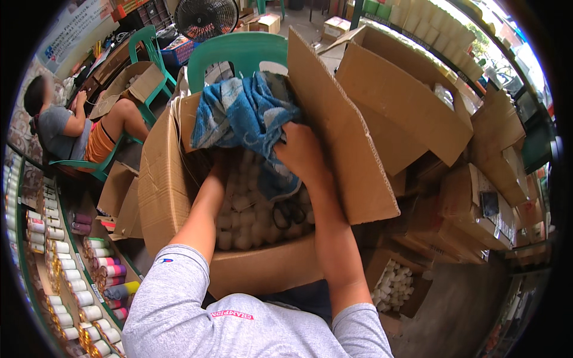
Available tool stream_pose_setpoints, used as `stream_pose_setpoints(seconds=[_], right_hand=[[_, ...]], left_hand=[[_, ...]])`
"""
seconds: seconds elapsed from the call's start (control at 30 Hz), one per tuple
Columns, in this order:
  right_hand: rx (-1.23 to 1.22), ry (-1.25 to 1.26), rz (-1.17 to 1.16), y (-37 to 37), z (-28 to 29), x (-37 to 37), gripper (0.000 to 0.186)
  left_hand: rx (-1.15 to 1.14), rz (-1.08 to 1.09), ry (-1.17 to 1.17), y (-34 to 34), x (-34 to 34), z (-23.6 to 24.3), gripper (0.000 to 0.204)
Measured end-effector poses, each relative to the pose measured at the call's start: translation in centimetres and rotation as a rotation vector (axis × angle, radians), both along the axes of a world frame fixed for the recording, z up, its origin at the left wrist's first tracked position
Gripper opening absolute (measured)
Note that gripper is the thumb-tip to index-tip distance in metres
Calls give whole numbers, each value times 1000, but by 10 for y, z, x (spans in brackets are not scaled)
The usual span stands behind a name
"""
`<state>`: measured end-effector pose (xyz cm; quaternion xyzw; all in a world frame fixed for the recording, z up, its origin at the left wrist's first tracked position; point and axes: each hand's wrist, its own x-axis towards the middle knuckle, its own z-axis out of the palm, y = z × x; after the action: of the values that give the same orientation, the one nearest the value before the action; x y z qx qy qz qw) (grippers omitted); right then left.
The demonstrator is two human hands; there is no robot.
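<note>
One blue towel [242, 113] is what I work with. It lies in a heap over the far side of the big cardboard box [262, 268], and one end hangs down inside. The right hand [303, 156] has its fingers curled tight around a bunch of cloth. The left hand [221, 161] goes down into the box and is mostly hidden under the cloth, so I can't tell what its fingers do.

To do this well, I think I should lift the cloth slowly and hold a good thick bunch. I should keep the low end away from the black scissors [288, 213], since a loop could snag it. I would also go gently so the small white pieces [242, 241] don't get dragged out.

Now I count. I see one towel, one pair of scissors and one big box. The white pieces inside are too many to count. Right of the box is one smaller box [422, 292] of white pieces. Just behind the box is one green chair [239, 52], and farther back, one black fan [206, 19]. Far left of the box sits one person [62, 128].
</note>
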<state>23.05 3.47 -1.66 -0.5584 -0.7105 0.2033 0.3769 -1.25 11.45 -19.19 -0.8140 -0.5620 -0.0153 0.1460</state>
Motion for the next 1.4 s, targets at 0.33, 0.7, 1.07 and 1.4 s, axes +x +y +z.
stream_pose_setpoints(seconds=[0.33,0.7,1.07,1.4], right_hand=[[130,317,-44,17,-24,9,28],[-601,1190,429,-1,-13,-11,37],[-90,1104,301,-1,-14,-37,17],[94,882,284,-9,1,-46,15]], left_hand=[[-1109,196,-420,-37,42,133,43],[-155,-267,-1119,-105,26,222,56],[39,-375,-1219,-103,45,209,40],[8,-433,-1153,-95,33,200,34]])
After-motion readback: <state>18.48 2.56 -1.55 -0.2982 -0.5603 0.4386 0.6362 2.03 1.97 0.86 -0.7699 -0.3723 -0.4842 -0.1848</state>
